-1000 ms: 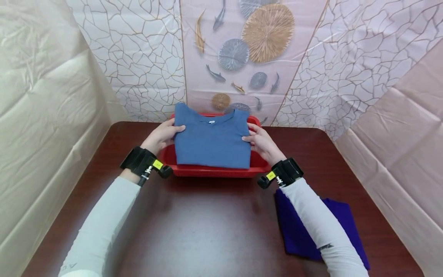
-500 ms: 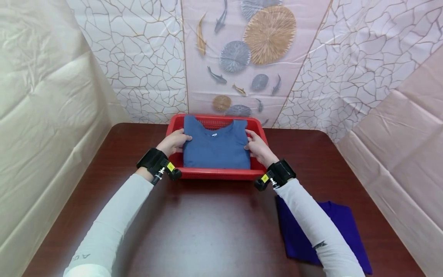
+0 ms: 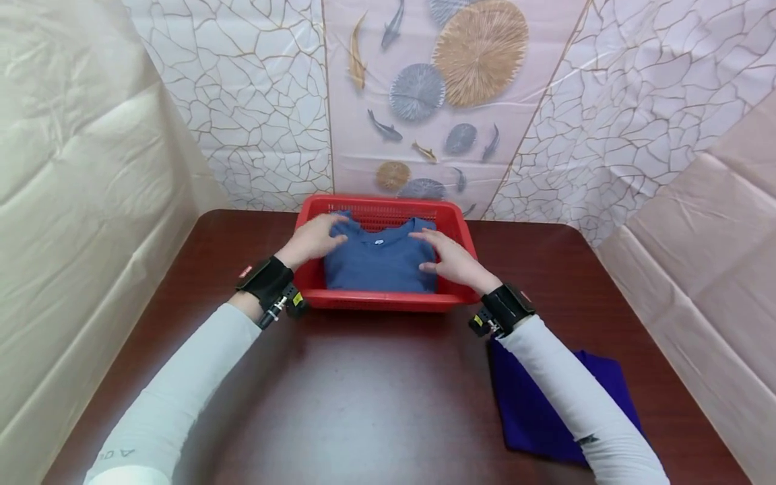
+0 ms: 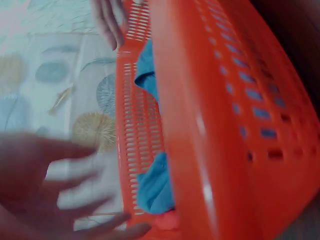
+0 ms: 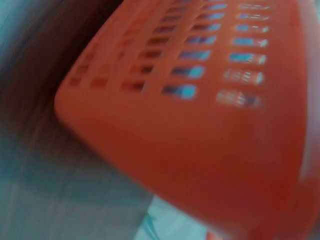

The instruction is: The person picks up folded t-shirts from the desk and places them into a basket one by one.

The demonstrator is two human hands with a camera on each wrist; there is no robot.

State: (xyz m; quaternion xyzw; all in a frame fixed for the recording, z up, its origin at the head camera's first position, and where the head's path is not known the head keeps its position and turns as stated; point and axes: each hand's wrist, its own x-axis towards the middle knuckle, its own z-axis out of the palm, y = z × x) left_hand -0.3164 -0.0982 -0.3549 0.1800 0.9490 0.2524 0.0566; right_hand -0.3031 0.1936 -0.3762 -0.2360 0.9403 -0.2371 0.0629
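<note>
A folded blue T-shirt (image 3: 382, 263) lies inside a red plastic basket (image 3: 376, 301) at the back of the table, its neckline toward the wall. My left hand (image 3: 314, 240) is over the basket's left side with its fingers spread, above the shirt's left shoulder. Over the right side, my right hand (image 3: 451, 259) has its fingers extended above the shirt's right edge. Neither hand holds anything. The left wrist view shows the blurred left hand (image 4: 55, 190) beside the slotted basket wall (image 4: 240, 120). Only the basket's outside (image 5: 190, 135) fills most of the right wrist view; the hand is outside it.
A folded dark purple garment (image 3: 545, 411) lies on the brown table (image 3: 351, 404) at the right, partly under the right forearm. Patterned sheeting (image 3: 418, 162) hangs right behind the basket, and pale sheeting (image 3: 91, 202) lines the left side.
Both hands lowered the blue T-shirt into the basket and have let go of it. Their fingers have lifted off its edges and spread.
</note>
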